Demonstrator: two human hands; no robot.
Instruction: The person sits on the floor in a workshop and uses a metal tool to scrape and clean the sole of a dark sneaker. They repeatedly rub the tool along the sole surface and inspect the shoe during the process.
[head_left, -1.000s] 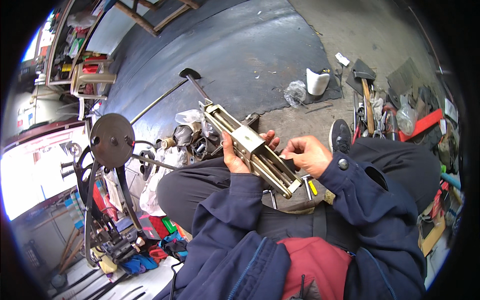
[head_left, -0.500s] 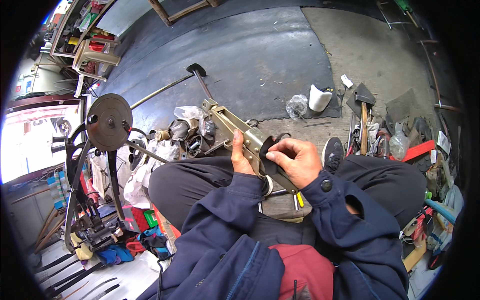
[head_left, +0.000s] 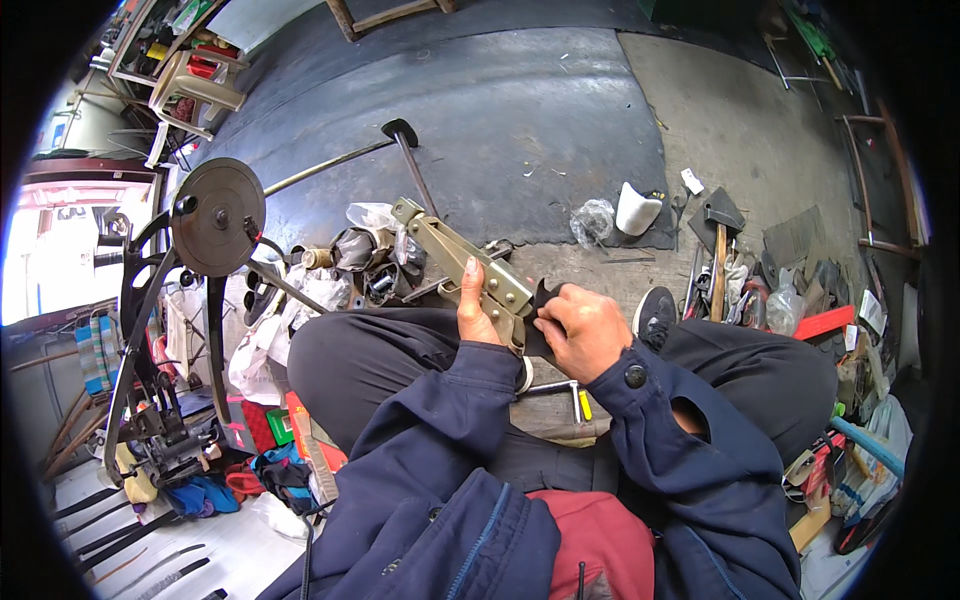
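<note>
A long olive-coloured metal bracket (head_left: pixel 445 244), riveted and hinged-looking, slants over my lap. My left hand (head_left: pixel 475 310) is closed round its near part, thumb up along the side. At its lower right end is a thin black flexible piece (head_left: pixel 537 342); I cannot tell if it is cloth, leather or rubber. The curled fingers of my right hand (head_left: pixel 587 334) pinch this piece against the bracket's end. My palm and fingers hide part of both. Below them, on the floor between my legs, lies a bent metal rod tool (head_left: pixel 556 387) with a yellow part.
At left stands a black hand-cranked machine with a large round wheel (head_left: pixel 218 217). Bags and spools (head_left: pixel 362 250) lie beyond my left knee. A hammer (head_left: pixel 720 262), other tools and scraps crowd the right. A white curved piece (head_left: pixel 638 210) sits on the dark floor mat (head_left: pixel 500 90).
The right hand has shifted slightly left, its fingers curled further over the black piece. Less of that piece shows below the hand. The view has tilted a little.
</note>
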